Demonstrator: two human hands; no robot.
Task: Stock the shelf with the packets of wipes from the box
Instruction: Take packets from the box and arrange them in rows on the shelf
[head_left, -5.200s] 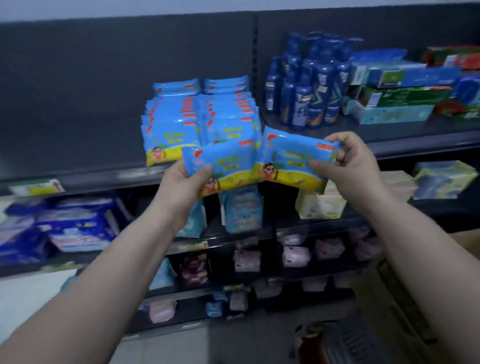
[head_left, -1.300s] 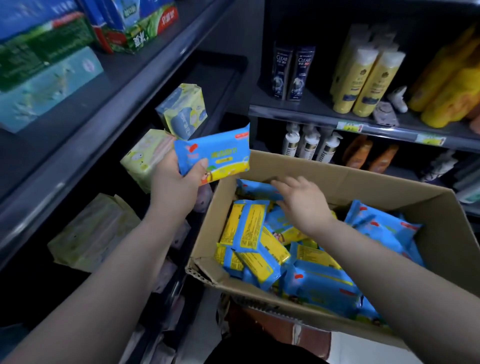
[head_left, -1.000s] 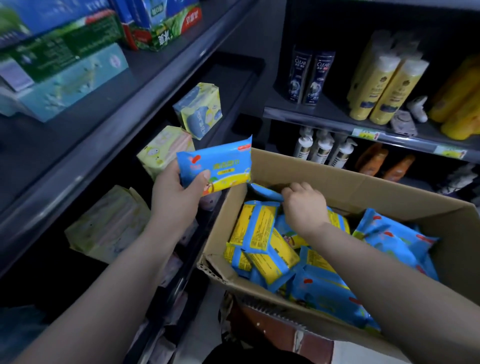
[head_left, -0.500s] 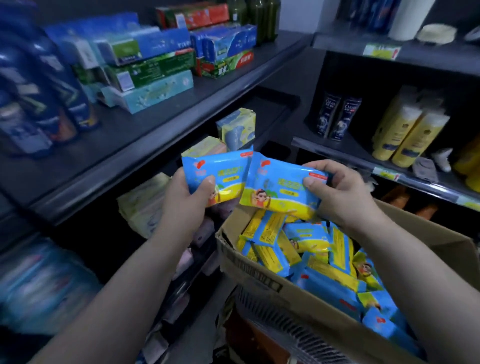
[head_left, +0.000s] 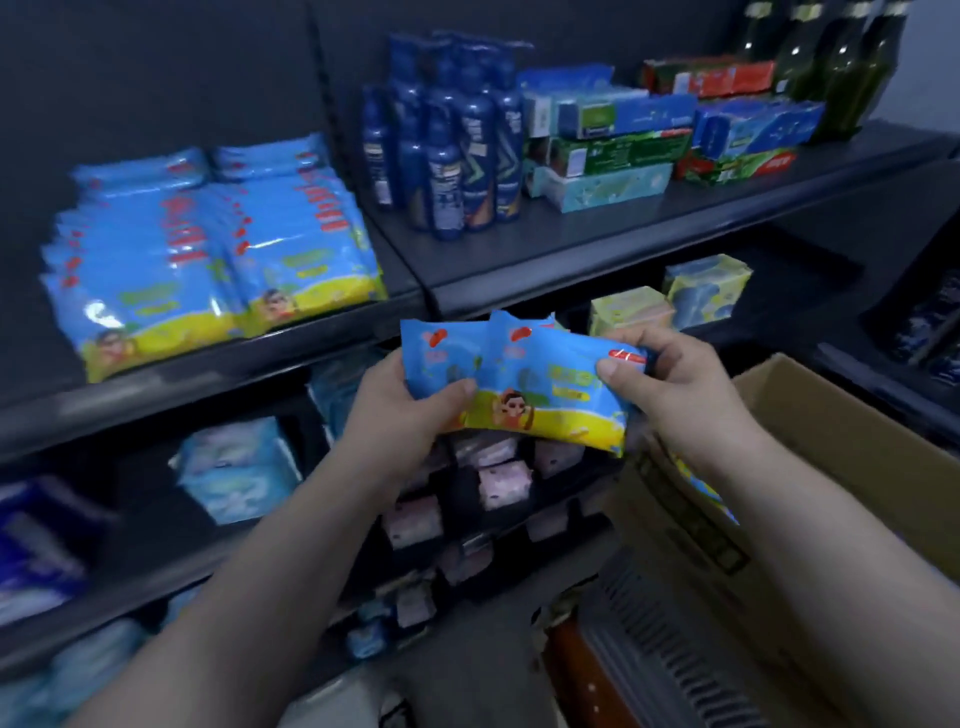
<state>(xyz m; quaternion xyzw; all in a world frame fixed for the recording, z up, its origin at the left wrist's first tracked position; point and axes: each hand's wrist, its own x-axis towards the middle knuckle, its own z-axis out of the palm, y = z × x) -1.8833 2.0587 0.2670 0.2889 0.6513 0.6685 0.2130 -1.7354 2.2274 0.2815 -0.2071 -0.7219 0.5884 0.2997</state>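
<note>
**Two packets held between both hands**

Two packets of wipes (head_left: 540, 400) overlap in front of the person, below the shelf (head_left: 260, 358) edge. The left hand (head_left: 400, 415) grips their left end, thumb on the front face. The right hand (head_left: 675, 384) pinches the upper right corner. Stocked packets (head_left: 208, 260) stand in rows on the shelf, upper left. The box (head_left: 841, 447) sits just right of the right hand.

dim, bluish | motion blur throughout | edges bowed, perhaps wide-angle
</note>
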